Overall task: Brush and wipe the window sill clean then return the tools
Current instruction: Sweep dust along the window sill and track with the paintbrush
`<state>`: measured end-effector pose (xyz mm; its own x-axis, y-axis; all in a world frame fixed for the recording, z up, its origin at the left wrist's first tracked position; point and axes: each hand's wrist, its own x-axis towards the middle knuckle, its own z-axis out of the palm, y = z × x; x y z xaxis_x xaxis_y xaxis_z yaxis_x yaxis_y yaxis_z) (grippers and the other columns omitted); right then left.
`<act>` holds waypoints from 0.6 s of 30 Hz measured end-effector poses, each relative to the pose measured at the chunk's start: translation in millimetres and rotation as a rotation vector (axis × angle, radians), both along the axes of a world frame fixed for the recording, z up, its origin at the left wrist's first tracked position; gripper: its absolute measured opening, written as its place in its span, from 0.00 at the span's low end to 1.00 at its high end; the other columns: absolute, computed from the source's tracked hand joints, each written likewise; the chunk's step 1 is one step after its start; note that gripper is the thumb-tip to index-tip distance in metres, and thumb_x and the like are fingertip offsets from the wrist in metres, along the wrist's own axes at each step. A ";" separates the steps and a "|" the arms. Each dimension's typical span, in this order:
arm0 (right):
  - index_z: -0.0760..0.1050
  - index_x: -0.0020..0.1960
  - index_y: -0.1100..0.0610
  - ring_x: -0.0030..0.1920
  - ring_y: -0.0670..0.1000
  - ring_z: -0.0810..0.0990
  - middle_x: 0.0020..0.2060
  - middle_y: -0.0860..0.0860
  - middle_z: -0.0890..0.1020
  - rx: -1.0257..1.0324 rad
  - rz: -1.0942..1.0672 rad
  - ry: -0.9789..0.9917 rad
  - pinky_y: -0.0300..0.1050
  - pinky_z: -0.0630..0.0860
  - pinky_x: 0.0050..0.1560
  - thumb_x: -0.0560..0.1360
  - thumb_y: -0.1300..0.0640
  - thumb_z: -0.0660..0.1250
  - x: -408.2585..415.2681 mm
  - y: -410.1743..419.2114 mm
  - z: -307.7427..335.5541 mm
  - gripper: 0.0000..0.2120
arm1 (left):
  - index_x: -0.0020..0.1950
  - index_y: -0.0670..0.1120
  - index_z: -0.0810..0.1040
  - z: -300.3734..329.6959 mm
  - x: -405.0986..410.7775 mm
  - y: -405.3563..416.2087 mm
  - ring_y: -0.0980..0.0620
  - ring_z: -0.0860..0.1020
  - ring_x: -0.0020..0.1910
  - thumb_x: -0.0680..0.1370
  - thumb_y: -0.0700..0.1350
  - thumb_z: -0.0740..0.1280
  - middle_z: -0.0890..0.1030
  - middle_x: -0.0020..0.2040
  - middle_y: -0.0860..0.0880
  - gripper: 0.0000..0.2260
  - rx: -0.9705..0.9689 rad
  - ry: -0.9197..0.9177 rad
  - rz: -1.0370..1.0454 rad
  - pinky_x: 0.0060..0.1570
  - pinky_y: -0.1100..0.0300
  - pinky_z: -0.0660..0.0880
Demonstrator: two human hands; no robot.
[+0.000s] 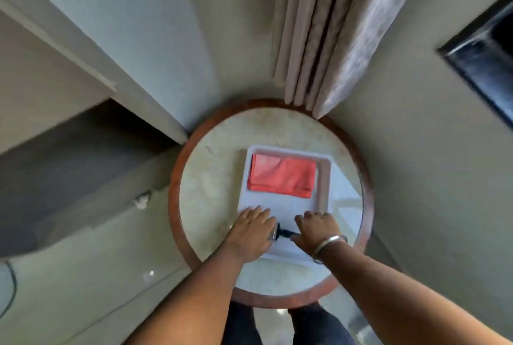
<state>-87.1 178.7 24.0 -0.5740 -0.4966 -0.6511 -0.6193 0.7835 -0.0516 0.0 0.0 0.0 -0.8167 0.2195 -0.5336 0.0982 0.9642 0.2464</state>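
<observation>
A white tray [324, 178] lies on a round marble-topped table [211, 178]. A folded red cloth [281, 176] rests in the tray's far half. A brush [281, 233] with a black handle and metal ferrule lies across the tray's near part. My left hand [251, 230] lies palm down with fingers apart over the bristle end, hiding the bristles. My right hand [316, 229], a metal bangle on its wrist, covers the handle end with fingers curled and thumb against the handle.
The table has a reddish wooden rim [173, 192] and stands in a corner. A beige curtain [327, 39] hangs down to its far edge. A grey ledge [69, 156] runs at left, a dark window frame [483, 67] at right. My legs stand below the table.
</observation>
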 end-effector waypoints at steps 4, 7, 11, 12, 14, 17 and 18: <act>0.75 0.57 0.52 0.54 0.58 0.80 0.52 0.54 0.81 0.061 0.068 -0.036 0.52 0.73 0.53 0.73 0.45 0.67 3.9 -10.9 -40.1 0.16 | 0.69 0.48 0.70 -29.1 -16.2 0.6 0.45 0.72 0.66 0.75 0.51 0.71 0.73 0.68 0.48 0.24 -0.002 0.007 -0.103 0.66 0.49 0.67; 0.77 0.54 0.51 0.52 0.58 0.81 0.50 0.53 0.82 0.103 0.089 -0.037 0.51 0.74 0.51 0.75 0.52 0.64 4.3 -14.6 -55.4 0.09 | 0.63 0.48 0.72 -35.3 -23.3 2.3 0.45 0.76 0.58 0.75 0.51 0.71 0.75 0.59 0.47 0.19 -0.049 0.026 -0.164 0.55 0.49 0.73; 0.76 0.52 0.51 0.51 0.57 0.81 0.49 0.52 0.82 0.049 0.065 -0.034 0.49 0.72 0.47 0.74 0.54 0.62 2.6 -9.4 -54.8 0.08 | 0.60 0.46 0.73 -28.2 -24.9 -4.1 0.45 0.76 0.52 0.77 0.49 0.69 0.75 0.55 0.46 0.14 -0.081 0.021 -0.302 0.46 0.49 0.74; 0.75 0.52 0.51 0.50 0.58 0.81 0.48 0.52 0.82 0.019 0.032 -0.047 0.48 0.70 0.44 0.73 0.54 0.62 1.6 -8.6 -49.0 0.08 | 0.59 0.46 0.73 -23.0 -25.0 -6.1 0.45 0.77 0.50 0.77 0.47 0.68 0.75 0.54 0.46 0.13 -0.076 0.013 -0.304 0.43 0.50 0.74; 0.74 0.49 0.52 0.47 0.58 0.81 0.45 0.52 0.82 -0.052 -0.111 -0.100 0.46 0.69 0.39 0.72 0.52 0.65 -3.4 -4.6 -27.3 0.07 | 0.54 0.46 0.75 -4.4 -27.5 -9.8 0.47 0.79 0.43 0.75 0.44 0.70 0.76 0.50 0.47 0.10 -0.081 0.020 -0.318 0.35 0.53 0.74; 0.74 0.38 0.50 0.39 0.54 0.79 0.35 0.49 0.78 -0.283 -0.512 -0.188 0.42 0.69 0.34 0.69 0.56 0.70 -17.6 8.4 17.2 0.05 | 0.51 0.46 0.78 32.7 -42.2 -10.1 0.48 0.80 0.39 0.71 0.43 0.73 0.78 0.46 0.48 0.10 -0.056 0.099 -0.308 0.32 0.54 0.76; 0.75 0.36 0.50 0.36 0.51 0.78 0.32 0.47 0.77 -0.383 -0.644 -0.197 0.40 0.69 0.33 0.68 0.57 0.73 -22.5 16.1 35.7 0.07 | 0.58 0.45 0.77 44.0 -50.1 -7.3 0.46 0.80 0.45 0.73 0.44 0.72 0.79 0.52 0.47 0.14 0.000 0.144 -0.293 0.39 0.52 0.78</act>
<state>-109.6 194.8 59.7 -0.7172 -0.3155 -0.6214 0.0007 0.8913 -0.4534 -50.1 -7.3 44.0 -0.7859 0.4566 -0.4170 0.4058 0.8897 0.2093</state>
